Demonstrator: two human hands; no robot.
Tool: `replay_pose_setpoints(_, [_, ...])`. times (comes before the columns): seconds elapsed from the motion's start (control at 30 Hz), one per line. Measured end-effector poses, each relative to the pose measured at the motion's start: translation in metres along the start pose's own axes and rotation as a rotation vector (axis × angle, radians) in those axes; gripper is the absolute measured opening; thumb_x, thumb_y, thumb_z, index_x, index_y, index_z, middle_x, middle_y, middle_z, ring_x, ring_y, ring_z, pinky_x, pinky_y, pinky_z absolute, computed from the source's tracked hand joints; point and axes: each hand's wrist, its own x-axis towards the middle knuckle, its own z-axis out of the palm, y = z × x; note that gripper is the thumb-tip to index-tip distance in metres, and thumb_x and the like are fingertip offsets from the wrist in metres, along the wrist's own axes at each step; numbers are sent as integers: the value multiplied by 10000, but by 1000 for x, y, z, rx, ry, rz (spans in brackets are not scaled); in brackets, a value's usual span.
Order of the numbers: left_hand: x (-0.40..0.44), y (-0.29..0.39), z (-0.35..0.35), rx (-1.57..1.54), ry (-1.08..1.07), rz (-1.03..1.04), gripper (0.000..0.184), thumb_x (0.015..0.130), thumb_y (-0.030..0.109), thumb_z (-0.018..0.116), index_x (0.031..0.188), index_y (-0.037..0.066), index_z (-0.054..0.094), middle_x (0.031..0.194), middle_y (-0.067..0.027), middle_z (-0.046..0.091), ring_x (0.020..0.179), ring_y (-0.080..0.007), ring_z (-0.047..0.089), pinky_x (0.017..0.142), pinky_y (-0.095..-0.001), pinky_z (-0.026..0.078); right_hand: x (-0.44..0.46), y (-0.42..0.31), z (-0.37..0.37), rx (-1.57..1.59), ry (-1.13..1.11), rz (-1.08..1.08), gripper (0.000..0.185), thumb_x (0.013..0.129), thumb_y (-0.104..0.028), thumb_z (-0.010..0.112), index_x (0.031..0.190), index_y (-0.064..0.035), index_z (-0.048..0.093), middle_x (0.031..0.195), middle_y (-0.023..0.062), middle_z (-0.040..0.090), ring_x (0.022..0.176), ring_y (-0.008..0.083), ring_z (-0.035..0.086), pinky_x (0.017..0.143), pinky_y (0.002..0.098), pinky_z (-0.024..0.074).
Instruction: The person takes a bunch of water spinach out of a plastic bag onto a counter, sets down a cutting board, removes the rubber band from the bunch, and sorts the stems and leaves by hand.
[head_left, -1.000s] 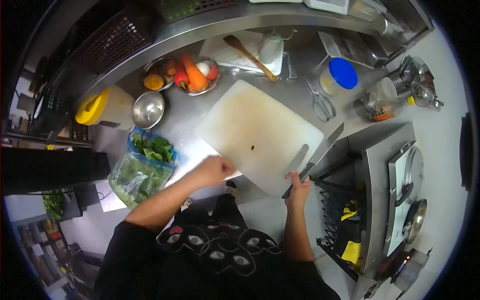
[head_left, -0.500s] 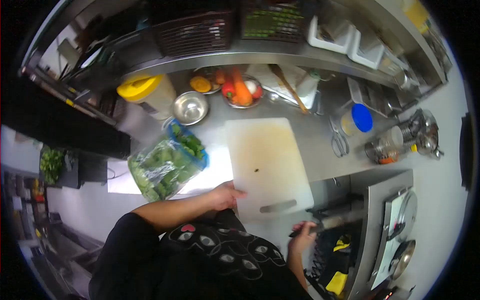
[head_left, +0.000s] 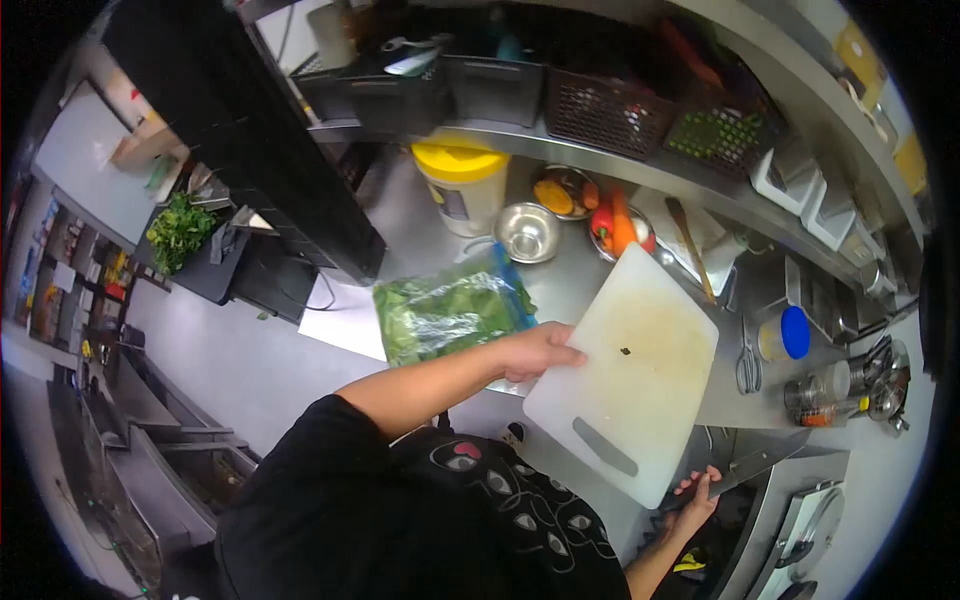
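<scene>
My left hand (head_left: 543, 352) grips the left edge of a white cutting board (head_left: 660, 340), thumb on top. The board is turned at an angle and reaches over the counter's front edge, its handle slot toward me. One small dark scrap (head_left: 626, 351) lies on it. At the lower right, my right hand (head_left: 697, 493) is closed around the handle of a large knife (head_left: 762, 462), whose blade points away to the right. Left of the board, a zip bag of leafy greens (head_left: 450, 308) lies on the counter.
Behind stand a yellow-lidded tub (head_left: 460, 190), a steel bowl (head_left: 527, 233) and a bowl with carrots and a red pepper (head_left: 622, 225). Scissors (head_left: 748, 365) and a blue-lidded jar (head_left: 785, 333) are to the right. A shelf with baskets (head_left: 610, 110) runs above; a dark post (head_left: 250, 130) rises at left.
My view has swung left. The board has rotated, its handle end now swung out over the counter's front edge, with my left hand still on it. The knife stays in my right hand.
</scene>
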Motion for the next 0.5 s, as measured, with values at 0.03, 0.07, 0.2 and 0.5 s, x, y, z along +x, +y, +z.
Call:
replay_pose_setpoints(0.03, [-10,4,-8,-4,18,1,406,832,60,564,1212,-31,453,1110,-105,581,987,-163,570,865,-297,459,-3,-3,7,13,-4,-5,194,881,-174,546,1036,-65,502,740,33,522,564,96,501,456,211,416])
replay_pose_setpoints(0.07, [-22,11,-12,-29,30,27,411,829,64,567,1212,-32,453,1109,-109,580,988,-166,571,865,-300,460,-5,-6,15,28,-11,-11,192,880,-171,544,1036,-67,503,738,30,519,564,93,496,459,208,416])
replay_pose_setpoints(0.2, [-82,39,-26,-175,31,187,423,818,75,577,1208,-36,457,1104,-128,579,981,-186,581,866,-313,466,-19,-20,50,98,-67,-27,148,880,-165,532,1000,-80,516,741,22,517,571,93,481,480,216,404])
replay_pose_setpoints(0.5, [-188,72,-85,-318,-61,262,395,782,85,570,1143,-62,508,1057,-146,597,928,-199,607,830,-315,483,-106,-76,174,44,-136,-171,224,823,-141,595,1001,-52,492,791,128,554,646,194,520,578,327,466])
